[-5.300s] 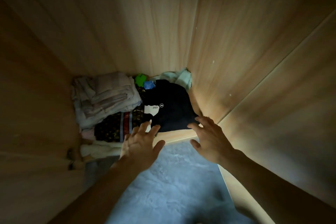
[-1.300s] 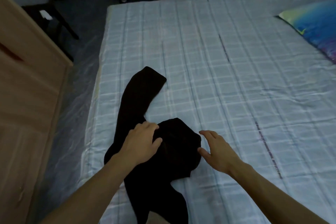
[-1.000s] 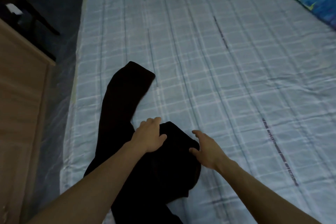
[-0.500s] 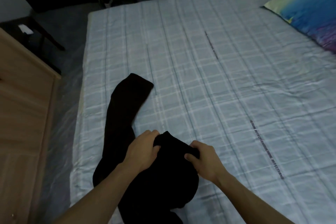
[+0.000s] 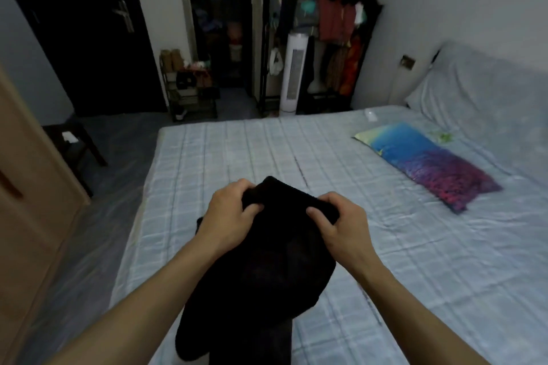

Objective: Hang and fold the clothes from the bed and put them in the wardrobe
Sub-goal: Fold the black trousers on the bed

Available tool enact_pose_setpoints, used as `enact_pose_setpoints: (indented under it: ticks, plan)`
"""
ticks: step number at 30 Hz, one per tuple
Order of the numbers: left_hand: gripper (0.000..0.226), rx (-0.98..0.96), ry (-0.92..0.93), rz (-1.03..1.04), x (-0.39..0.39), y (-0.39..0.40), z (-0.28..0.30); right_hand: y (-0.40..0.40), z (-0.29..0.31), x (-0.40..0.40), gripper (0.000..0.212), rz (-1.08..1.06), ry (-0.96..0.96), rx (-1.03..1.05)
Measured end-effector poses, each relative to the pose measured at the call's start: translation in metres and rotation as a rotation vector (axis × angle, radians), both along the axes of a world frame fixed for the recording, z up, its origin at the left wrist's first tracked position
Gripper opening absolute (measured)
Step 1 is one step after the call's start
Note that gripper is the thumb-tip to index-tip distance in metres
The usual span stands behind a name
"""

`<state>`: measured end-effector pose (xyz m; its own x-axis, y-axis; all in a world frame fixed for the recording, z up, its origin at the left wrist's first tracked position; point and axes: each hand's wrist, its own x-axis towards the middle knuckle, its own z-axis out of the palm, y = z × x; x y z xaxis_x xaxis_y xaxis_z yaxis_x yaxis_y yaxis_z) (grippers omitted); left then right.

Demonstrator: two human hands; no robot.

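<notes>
A black garment [image 5: 261,270] hangs bunched in front of me above the bed [image 5: 385,246], which has a pale blue checked sheet. My left hand [image 5: 229,215] grips its upper edge on the left, fingers curled into the cloth. My right hand [image 5: 338,221] pinches the same edge on the right, thumb on the near side. The lower part of the garment droops toward the bed's near edge. The wooden wardrobe [image 5: 26,216] stands at the left, only its side in view.
A blue and purple pillow [image 5: 427,163] lies on the bed at the right. Beyond the bed stand a white tower fan [image 5: 292,71], a loaded clothes rack [image 5: 335,24], a shoe rack [image 5: 189,89] and a dark stool [image 5: 74,142]. A strip of floor runs between bed and wardrobe.
Earlier I left a folded garment in the wardrobe, then reached for the black garment lying on the bed. Both hands took hold of it and have lifted it off the sheet.
</notes>
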<state>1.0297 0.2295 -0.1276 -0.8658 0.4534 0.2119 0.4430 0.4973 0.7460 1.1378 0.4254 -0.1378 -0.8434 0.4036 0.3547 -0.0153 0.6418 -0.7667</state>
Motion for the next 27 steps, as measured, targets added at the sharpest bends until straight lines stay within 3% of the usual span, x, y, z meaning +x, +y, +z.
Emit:
enact_pose_setpoints:
  ticks: [8,13,21,27]
  plan:
    - [0.013,0.206,0.121,-0.122,0.095,0.004,0.092,-0.009,0.095,0.113,0.011,-0.111,0.151,0.133]
    - [0.010,0.244,0.204,-0.078,0.137,0.008,0.134,-0.007,0.128,0.157,0.022,-0.062,0.249,0.075]
    - [0.010,0.260,0.329,0.008,0.198,0.064,0.176,0.051,0.116,0.237,0.031,0.102,0.354,-0.022]
    - [0.014,0.247,0.311,-0.085,0.261,0.133,0.195,0.140,0.099,0.294,0.045,0.245,0.234,-0.109]
